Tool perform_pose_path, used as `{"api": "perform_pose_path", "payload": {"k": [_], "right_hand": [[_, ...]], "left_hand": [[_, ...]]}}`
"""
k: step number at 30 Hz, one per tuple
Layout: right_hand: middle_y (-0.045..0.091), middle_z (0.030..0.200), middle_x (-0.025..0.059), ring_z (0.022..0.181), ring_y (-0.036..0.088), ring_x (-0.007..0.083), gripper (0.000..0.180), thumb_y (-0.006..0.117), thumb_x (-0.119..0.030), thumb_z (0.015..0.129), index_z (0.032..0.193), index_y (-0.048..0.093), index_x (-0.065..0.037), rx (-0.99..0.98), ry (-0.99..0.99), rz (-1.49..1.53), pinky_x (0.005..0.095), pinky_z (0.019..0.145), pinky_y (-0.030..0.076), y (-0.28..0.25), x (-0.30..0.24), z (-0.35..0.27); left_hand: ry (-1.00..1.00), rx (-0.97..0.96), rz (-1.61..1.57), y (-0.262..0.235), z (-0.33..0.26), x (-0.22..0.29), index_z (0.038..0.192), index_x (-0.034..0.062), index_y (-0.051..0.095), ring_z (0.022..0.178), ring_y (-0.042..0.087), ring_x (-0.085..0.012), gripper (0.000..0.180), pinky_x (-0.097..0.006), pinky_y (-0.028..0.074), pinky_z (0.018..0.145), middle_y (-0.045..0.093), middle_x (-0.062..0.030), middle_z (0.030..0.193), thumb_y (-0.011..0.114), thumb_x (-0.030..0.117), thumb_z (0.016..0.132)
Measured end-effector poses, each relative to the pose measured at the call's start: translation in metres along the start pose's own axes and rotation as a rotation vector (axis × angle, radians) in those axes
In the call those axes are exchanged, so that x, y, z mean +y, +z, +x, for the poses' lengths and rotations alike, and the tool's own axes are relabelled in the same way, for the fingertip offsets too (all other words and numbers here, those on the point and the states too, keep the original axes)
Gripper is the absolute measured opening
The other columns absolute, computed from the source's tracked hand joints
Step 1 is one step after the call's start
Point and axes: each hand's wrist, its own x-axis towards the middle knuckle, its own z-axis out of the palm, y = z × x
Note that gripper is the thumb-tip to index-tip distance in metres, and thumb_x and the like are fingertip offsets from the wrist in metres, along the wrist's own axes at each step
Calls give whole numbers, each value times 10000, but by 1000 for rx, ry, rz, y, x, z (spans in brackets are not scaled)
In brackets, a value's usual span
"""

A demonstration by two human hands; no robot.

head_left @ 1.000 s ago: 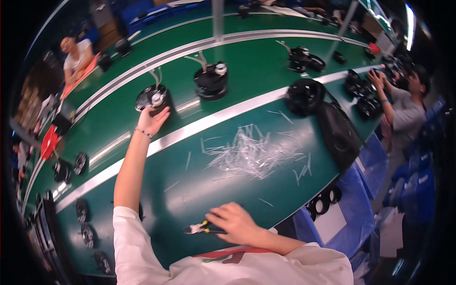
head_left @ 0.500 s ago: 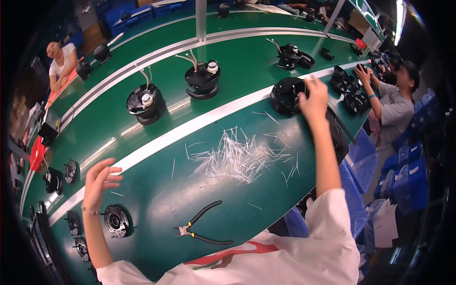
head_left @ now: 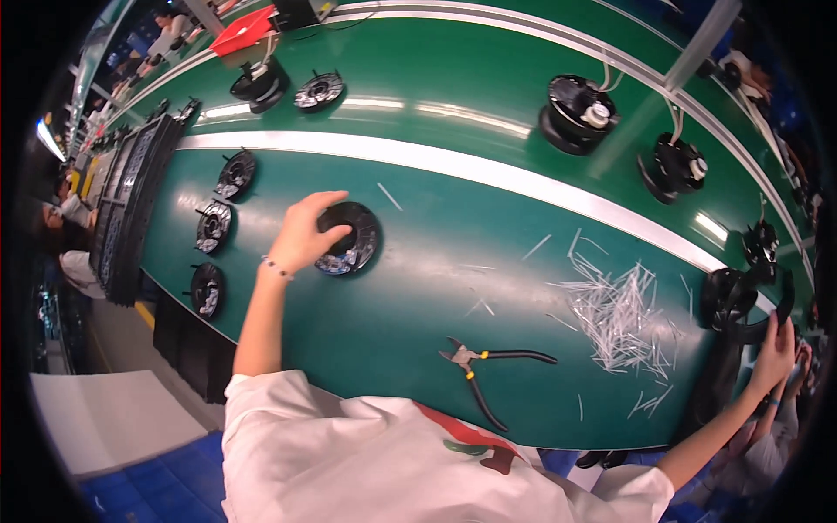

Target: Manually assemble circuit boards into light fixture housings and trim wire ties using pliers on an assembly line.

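Observation:
My left hand (head_left: 301, 237) grips a round black disc-shaped part (head_left: 362, 248) with a shiny, patterned middle. Its thumb reaches over the centre, and its fingers bend over the far-left rim. At the far right, my right hand (head_left: 774, 353) has its fingers closed on a curved black piece (head_left: 784, 301). That piece is beside a round black housing (head_left: 729, 298) at the table edge; whether they are joined I cannot tell. Between my hands lie loose thin white strips (head_left: 619, 318) in a heap. Nearer me, cutting pliers (head_left: 471, 356) with black handles lie with their jaws apart.
Several similar discs (head_left: 214, 227) lie along the left of the table (head_left: 418, 288). Beyond a white strip (head_left: 436, 159), black units with white wires (head_left: 580, 113) stand on the green belt (head_left: 453, 78). Black trays (head_left: 131, 209) are stacked at left; a red tray (head_left: 242, 31) sits farther back.
The view has swung left. My left hand has come down from the air onto a disc and grips it. My right hand has shifted from the round housing to the curved black piece.

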Motion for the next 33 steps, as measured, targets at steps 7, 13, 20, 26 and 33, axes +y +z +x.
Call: {"api": "perform_pose_path", "payload": {"k": [7,13,20,26,33], "right_hand": [[601,755,135,410,488,126,352,660,3,649,995,594,-2,-806,-103,256,238,423,395,93,-193,-169],[590,919,162,560,585,206,459,698,-71,636,1064,546,-7,-897,-132,210,288,489,454,114,-218,-206],[154,1366,208,1257,125,431,1106,820,-331,393,1312,264,-67,-1303,-494,146,560,979,147,114,-269,-198],[275,1282,188,1176,265,390,1009,781,-297,448,1291,281,-59,-1149,-403,347,445,968,240,122,-244,-190],[206,1320,219,1178,235,401,1124,794,-364,410,1302,211,-4,-454,-144,888,476,975,230,152,-257,-191]], "left_hand": [[-176,36,-4,11,7,-3,1061,16,542,691,596,-233,458,-320,486,662,614,-124,820,706,144,654],[-283,-22,-204,19,-10,-18,1047,-17,537,594,561,-118,434,-265,466,562,594,-74,730,684,211,708],[-439,-100,-647,11,-9,-17,1022,0,513,661,574,-111,349,-238,491,505,589,-66,830,623,225,778],[-474,-127,-888,25,-8,9,1027,44,490,732,573,-95,212,-184,437,455,581,-40,900,516,167,856],[-137,-258,-1121,48,-18,61,1174,3,375,980,521,-167,330,-299,453,785,500,-89,1102,460,139,885]]}}
